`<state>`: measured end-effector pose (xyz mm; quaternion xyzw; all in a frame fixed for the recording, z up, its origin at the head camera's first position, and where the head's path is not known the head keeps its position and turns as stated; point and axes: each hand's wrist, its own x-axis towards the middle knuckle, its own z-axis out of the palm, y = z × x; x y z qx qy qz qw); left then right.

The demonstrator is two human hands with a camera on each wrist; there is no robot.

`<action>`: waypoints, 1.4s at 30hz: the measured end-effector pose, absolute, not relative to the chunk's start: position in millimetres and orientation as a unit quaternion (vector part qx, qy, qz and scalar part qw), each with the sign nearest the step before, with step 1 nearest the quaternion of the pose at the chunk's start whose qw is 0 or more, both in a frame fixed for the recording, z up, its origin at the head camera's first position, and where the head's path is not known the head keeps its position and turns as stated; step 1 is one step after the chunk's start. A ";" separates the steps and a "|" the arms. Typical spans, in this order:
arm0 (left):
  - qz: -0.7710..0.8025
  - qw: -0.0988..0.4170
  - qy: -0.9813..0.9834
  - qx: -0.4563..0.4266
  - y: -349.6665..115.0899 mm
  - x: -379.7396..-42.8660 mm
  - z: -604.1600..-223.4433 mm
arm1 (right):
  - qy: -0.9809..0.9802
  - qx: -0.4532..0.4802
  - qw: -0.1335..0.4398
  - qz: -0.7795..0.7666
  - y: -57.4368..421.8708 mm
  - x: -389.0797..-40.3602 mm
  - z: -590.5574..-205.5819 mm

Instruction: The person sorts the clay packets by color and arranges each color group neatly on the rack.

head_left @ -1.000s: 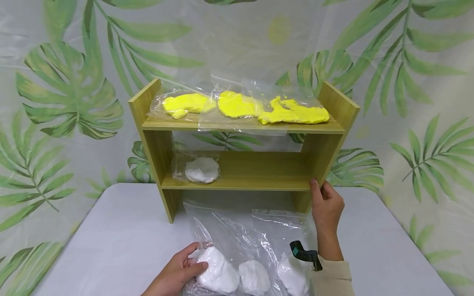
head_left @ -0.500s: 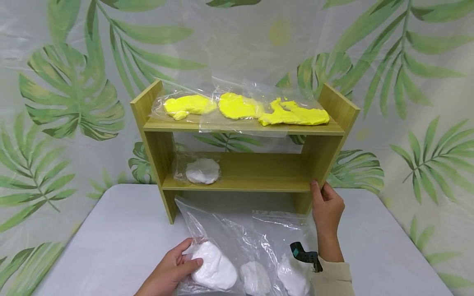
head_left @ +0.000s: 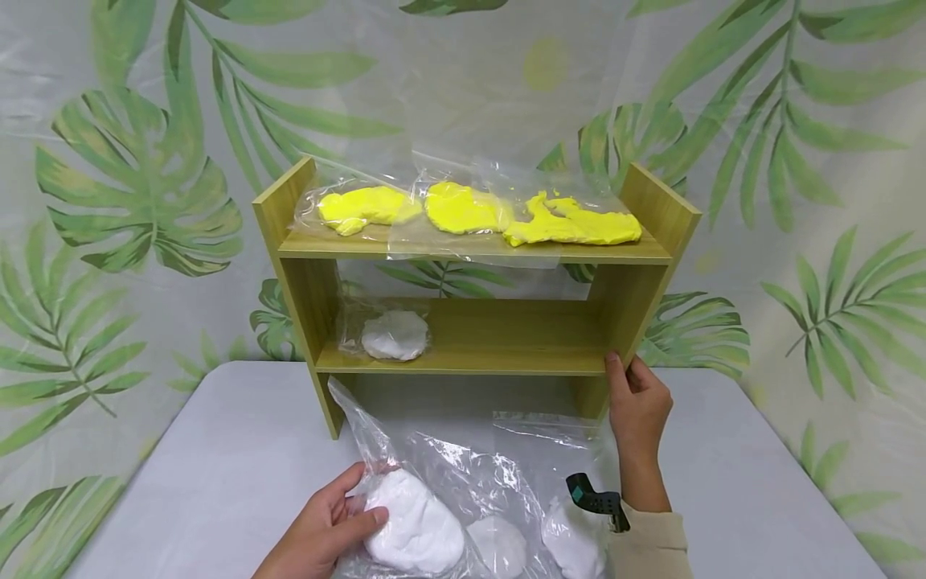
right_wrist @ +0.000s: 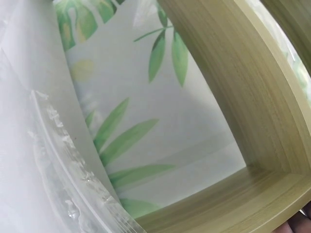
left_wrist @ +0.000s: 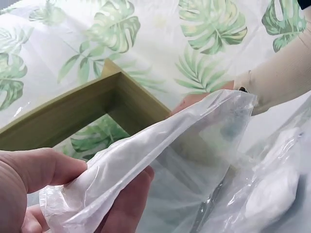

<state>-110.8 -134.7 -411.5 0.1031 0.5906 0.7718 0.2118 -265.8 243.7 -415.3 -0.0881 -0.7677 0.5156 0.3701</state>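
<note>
My left hand [head_left: 318, 523] pinches a clear zip bag holding a smooth white clay-like lump [head_left: 414, 524], thumb on the near face and fingers behind. In the left wrist view that bag [left_wrist: 141, 155] is seen edge-on between thumb [left_wrist: 48, 167] and fingers, its top leaning over to the right. My right hand [head_left: 640, 406] grips the right side panel of a small wooden shelf [head_left: 517, 322] at the middle board's height. Only a bit of that hand's fingers [right_wrist: 299, 223] appears at the bottom right corner of the right wrist view.
Two more bagged white lumps, one [head_left: 497, 547] in the middle and one [head_left: 571, 539] to the right, lie on the white table [head_left: 217, 466]. Another bagged white lump [head_left: 395, 334] sits on the middle board's left. Bagged yellow lumps [head_left: 466, 207] line the top board.
My left hand has drawn the bagged white lump leftward, apart from the middle one, and the bag's top has narrowed and folded. My right hand stays on the shelf panel.
</note>
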 end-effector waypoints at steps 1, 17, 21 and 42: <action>0.773 0.213 0.588 0.108 -134.4 -110.5 -411.1 | -0.767 -0.089 0.370 0.516 244.0 -265.9 -415.3; 0.788 0.207 0.546 0.194 -126.0 -105.9 -404.3 | -0.758 -0.075 0.387 0.519 245.0 -267.8 -413.5; 0.791 0.212 0.531 0.220 -117.6 -104.3 -398.1 | -0.760 -0.074 0.389 0.515 244.7 -267.8 -412.5; 0.771 0.212 0.547 0.248 -84.8 -105.3 -352.0 | -0.762 -0.079 0.385 0.515 245.7 -265.5 -414.5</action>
